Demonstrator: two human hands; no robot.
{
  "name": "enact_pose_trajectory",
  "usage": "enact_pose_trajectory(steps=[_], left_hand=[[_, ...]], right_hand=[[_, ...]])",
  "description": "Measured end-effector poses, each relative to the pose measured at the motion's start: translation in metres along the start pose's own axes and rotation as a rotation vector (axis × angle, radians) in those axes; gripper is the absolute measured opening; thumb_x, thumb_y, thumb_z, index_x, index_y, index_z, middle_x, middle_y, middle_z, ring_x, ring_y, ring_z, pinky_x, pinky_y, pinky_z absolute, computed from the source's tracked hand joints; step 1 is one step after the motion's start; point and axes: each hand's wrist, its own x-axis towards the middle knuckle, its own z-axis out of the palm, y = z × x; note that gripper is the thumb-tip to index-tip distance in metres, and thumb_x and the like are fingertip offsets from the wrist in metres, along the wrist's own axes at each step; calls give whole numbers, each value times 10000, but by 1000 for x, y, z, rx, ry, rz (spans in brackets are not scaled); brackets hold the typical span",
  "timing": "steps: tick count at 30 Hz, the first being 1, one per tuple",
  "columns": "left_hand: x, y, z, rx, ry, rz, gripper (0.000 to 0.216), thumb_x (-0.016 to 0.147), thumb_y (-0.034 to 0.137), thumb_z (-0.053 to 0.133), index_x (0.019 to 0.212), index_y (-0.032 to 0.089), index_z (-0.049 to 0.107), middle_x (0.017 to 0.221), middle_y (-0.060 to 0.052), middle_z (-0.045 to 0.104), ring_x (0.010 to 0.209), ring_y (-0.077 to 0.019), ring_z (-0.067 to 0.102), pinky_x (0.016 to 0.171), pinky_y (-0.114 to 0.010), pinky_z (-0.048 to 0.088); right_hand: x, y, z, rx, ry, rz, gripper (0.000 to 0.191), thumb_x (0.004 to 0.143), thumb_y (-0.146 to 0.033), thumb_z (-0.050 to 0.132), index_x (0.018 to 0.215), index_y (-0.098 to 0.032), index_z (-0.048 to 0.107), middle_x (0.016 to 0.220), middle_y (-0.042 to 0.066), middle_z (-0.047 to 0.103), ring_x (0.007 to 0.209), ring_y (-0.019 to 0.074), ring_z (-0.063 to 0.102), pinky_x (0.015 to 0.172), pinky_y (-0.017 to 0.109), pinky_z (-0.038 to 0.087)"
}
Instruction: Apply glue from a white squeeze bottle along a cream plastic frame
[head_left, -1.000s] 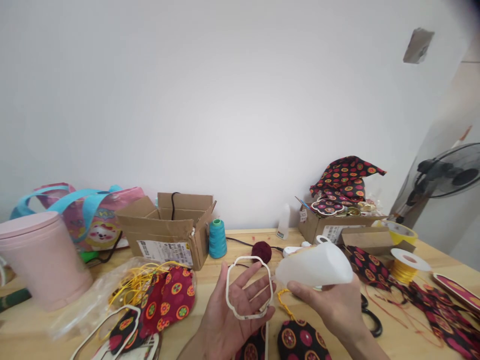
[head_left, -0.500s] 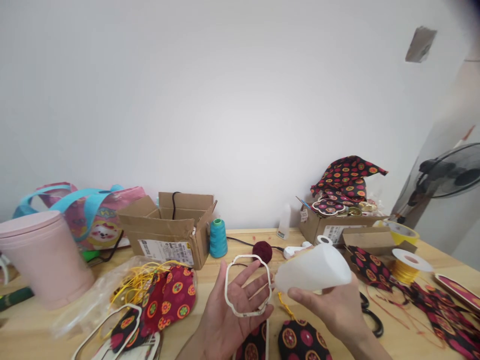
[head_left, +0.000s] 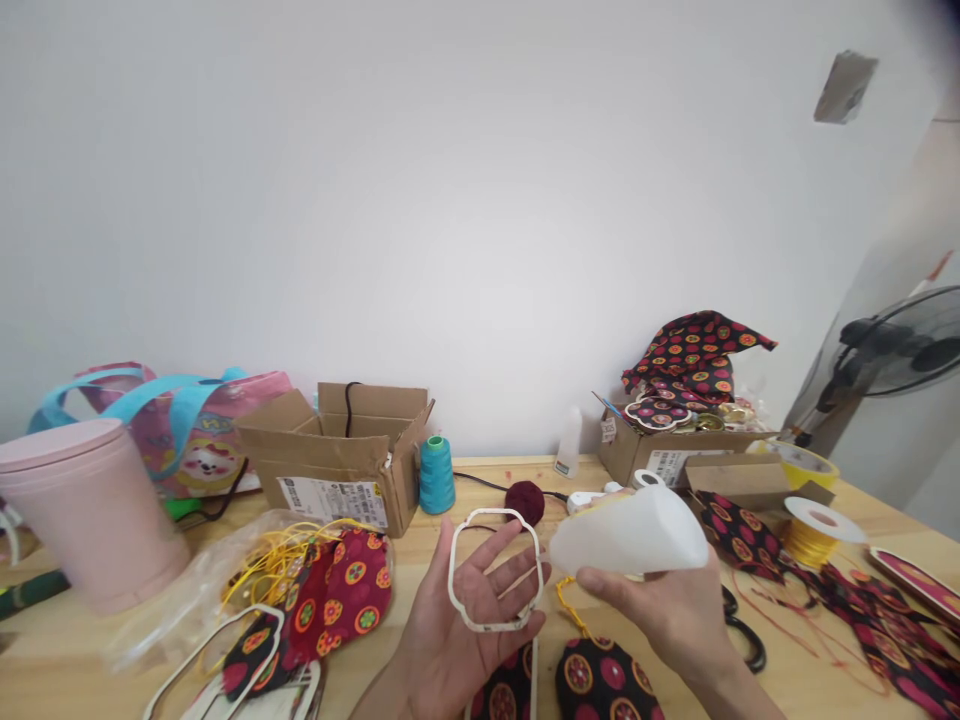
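My left hand (head_left: 461, 645) is palm up with its fingers spread, and a thin white scalloped frame (head_left: 452, 575) rests across the palm and fingers. In my right hand (head_left: 679, 615) is a white plastic squeeze bottle (head_left: 637, 535), tilted on its side with its narrow end toward the frame's right edge. Whether that end touches the frame, I cannot tell. Below the bottle lies a dark patterned fabric piece (head_left: 604, 680) with a yellow cord (head_left: 571, 605). Another dark patterned piece (head_left: 504, 695) with a white edge is partly hidden by my left hand.
On the left are a pink bin (head_left: 94, 520), an opened cardboard box (head_left: 330, 460) and red patterned fabric (head_left: 349, 590). A teal thread cone (head_left: 436, 478) and dark red yarn ball (head_left: 524, 503) stand behind my hands. Black-handled scissors (head_left: 750, 645) and a yellow spool (head_left: 814, 535) lie right.
The squeeze bottle has tipped slightly in my right hand and shifted a little to the right. My left hand and the frame are almost unmoved.
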Motion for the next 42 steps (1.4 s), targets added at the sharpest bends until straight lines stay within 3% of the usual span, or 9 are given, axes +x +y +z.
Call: enact_pose_trajectory(steps=[7,19,25,30,37,42], left_hand=[[-1,0,0,-1,11,14,583,813,550,274,1100,109,526,992,-149,632,903,-229,591,722,-344,461],[-1,0,1,-16,45,17,566,802,546,320,1125,118,499,986,-151,629,908,-245,587,717,-367,465],[0,2,0,-24,32,13,576,796,557,318,1119,120,507,978,-151,629,914,-245,583,726,-362,455],[-2,0,0,-25,30,21,571,802,550,311,1125,117,496,975,-148,624,905,-243,586,706,-357,466],[-2,0,0,-28,30,24,561,808,533,319,1141,111,478,998,-156,611,895,-244,585,700,-359,471],[0,1,-1,-34,22,17,580,802,547,317,1155,112,467,994,-148,611,908,-243,579,707,-353,468]], right_hand=[[0,0,-1,35,-103,-31,348,506,-231,748,821,-164,616,702,40,681,588,201,632,516,241,535],[-2,1,-2,46,-137,-60,422,492,-210,764,882,-181,604,780,39,667,665,193,626,583,230,528],[-2,1,-2,31,-148,-99,386,474,-197,768,824,-185,608,680,11,644,574,168,601,506,207,512],[-5,0,1,70,-10,12,443,442,-199,768,845,-189,584,719,3,645,628,172,601,560,216,512],[-7,-2,3,65,38,134,520,433,-241,762,895,-185,530,755,22,657,666,194,611,594,242,518],[-5,5,-2,28,-53,87,558,442,-227,763,942,-189,518,784,34,657,680,209,620,592,256,527]])
